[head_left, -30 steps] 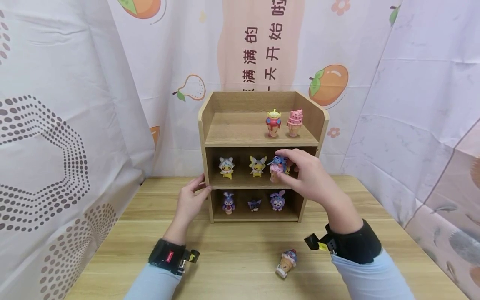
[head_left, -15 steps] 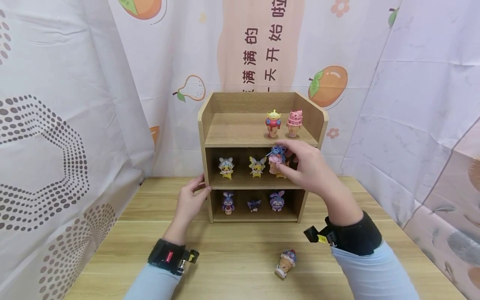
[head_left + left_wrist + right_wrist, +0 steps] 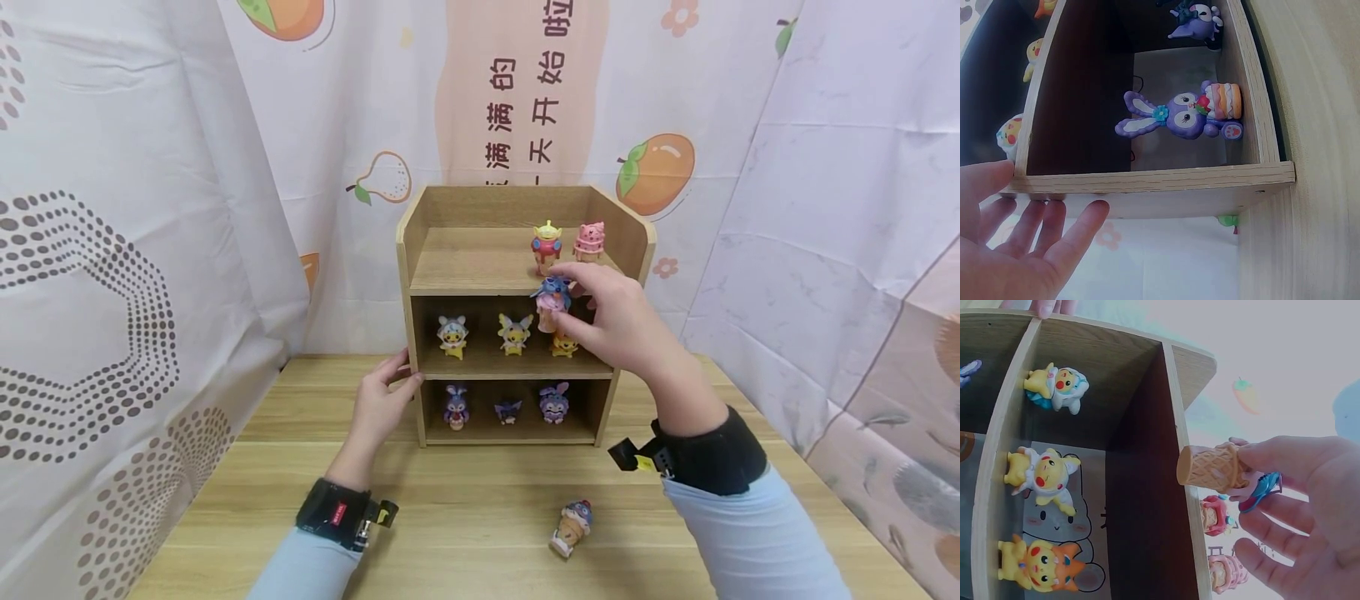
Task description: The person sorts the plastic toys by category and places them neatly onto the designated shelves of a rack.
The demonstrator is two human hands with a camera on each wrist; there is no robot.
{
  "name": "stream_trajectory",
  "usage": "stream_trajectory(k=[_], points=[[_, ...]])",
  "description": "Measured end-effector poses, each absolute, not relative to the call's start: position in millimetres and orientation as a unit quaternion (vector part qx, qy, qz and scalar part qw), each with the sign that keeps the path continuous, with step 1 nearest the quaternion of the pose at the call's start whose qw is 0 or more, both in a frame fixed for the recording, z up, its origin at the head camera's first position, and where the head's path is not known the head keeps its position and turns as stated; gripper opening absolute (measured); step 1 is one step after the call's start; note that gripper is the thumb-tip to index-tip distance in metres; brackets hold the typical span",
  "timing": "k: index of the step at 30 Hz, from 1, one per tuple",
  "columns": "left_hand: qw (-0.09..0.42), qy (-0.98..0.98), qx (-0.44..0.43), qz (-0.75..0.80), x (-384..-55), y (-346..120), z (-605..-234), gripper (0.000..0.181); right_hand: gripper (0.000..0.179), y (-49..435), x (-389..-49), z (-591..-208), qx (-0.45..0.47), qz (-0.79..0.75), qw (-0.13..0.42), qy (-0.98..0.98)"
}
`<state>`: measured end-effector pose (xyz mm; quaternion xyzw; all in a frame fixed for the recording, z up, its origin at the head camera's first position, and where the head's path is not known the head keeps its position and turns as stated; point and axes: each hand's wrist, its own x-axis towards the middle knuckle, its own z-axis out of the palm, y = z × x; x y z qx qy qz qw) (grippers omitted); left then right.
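My right hand (image 3: 622,321) pinches an ice-cream-cone figurine (image 3: 551,304) with a blue character on pink ice cream. It is in front of the top shelf's edge, cone down. In the right wrist view its waffle cone (image 3: 1210,469) overlaps the shelf board. My left hand (image 3: 378,408) rests against the left side of the small wooden shelf unit (image 3: 510,369), fingertips on the panel in the left wrist view. On the top shelf stand a red cone figurine with a yellow-green head (image 3: 547,242) and a pink cat cone figurine (image 3: 590,237), its lower part hidden by my right hand.
Three yellow figurines, one of them a white-hooded figurine (image 3: 452,335), stand on the middle shelf. Below are a purple rabbit figurine (image 3: 1185,115), a small dark purple figurine (image 3: 507,411) and another rabbit figurine (image 3: 554,403). A cone figurine (image 3: 572,529) lies on the table (image 3: 465,517).
My right hand has risen with the cone figurine from in front of the middle shelf to the top shelf's edge, uncovering the right-hand yellow figurine. My left hand has stayed put.
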<state>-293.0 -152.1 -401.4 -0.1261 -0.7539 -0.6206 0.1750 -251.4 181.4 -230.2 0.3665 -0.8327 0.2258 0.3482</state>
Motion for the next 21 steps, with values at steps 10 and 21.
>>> stream_trajectory(k=[10, 21], points=[[0.179, -0.758, -0.128, -0.615, -292.3, -151.8, -401.3, 0.053, 0.046, 175.0, -255.1, -217.3, 0.369, 0.220, 0.355, -0.831], [0.185, -0.757, -0.135, -0.612, -291.6, -150.9, -400.5, 0.052, 0.043, 169.6, -267.0, -200.6, 0.379, 0.196, 0.373, -0.824]])
